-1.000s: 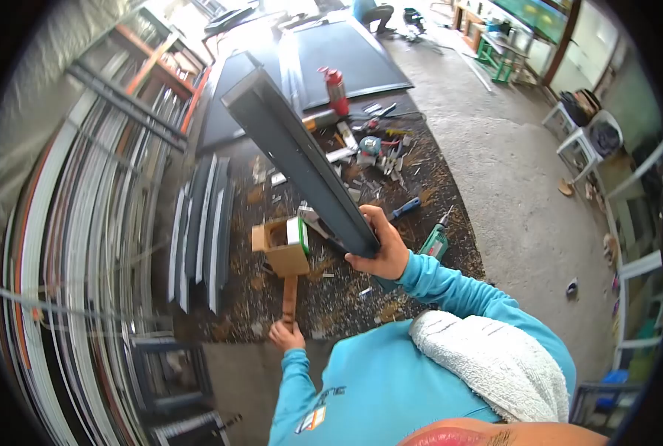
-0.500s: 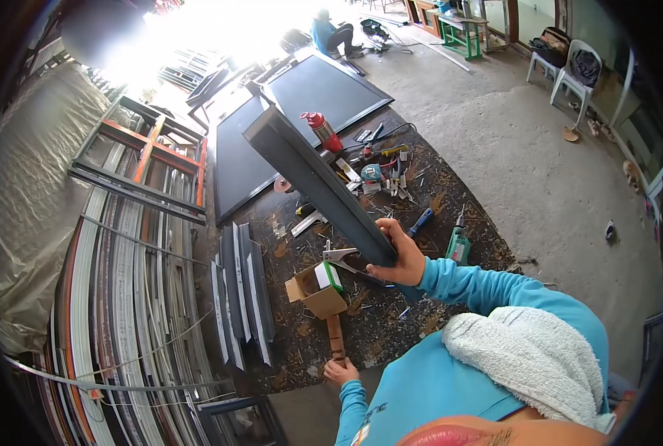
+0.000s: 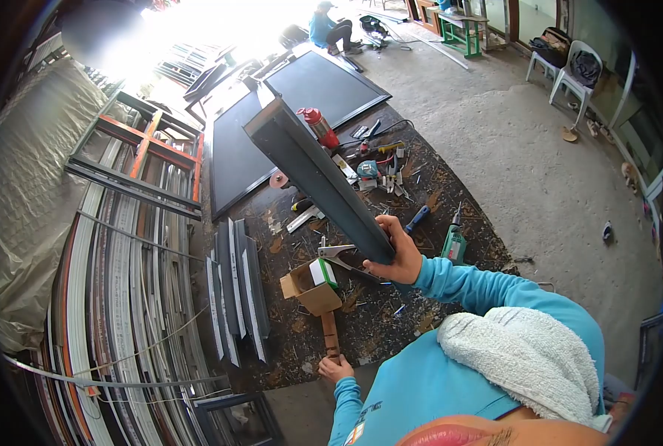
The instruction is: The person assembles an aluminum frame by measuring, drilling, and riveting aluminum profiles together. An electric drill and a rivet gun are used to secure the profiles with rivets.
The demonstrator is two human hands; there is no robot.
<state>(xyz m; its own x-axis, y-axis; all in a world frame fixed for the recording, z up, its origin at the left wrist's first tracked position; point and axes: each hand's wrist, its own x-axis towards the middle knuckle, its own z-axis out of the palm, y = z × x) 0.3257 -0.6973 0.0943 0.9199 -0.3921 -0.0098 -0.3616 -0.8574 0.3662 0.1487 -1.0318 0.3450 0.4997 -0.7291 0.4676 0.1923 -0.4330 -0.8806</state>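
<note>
My right hand [image 3: 397, 254] is closed around the lower end of a long dark grey metal profile [image 3: 320, 178]. The profile slants up and away to the left, above the workbench. At the bench's near edge my left hand [image 3: 336, 368] has its fingers round the end of a brown strip [image 3: 330, 333] that looks like wood. The strip's far end meets an open cardboard box [image 3: 318, 297] with a white and green pack [image 3: 322, 273] in it. Beside the box lies a metal clamp [image 3: 339, 253], partly hidden by the profile and my right hand.
Several cut grey profiles [image 3: 236, 297] lie on the bench's left side. A green drill [image 3: 454, 241], blue-handled screwdriver [image 3: 418, 218], tape measure [image 3: 367, 170] and red bottle [image 3: 319, 126] stand or lie beyond. Dark panels [image 3: 328, 85] cover the far end. A person [image 3: 331, 30] crouches behind.
The view has shifted slightly, so the bench things sit a little further left. Both hands keep their holds, and the profile stays raised at nearly the same slant.
</note>
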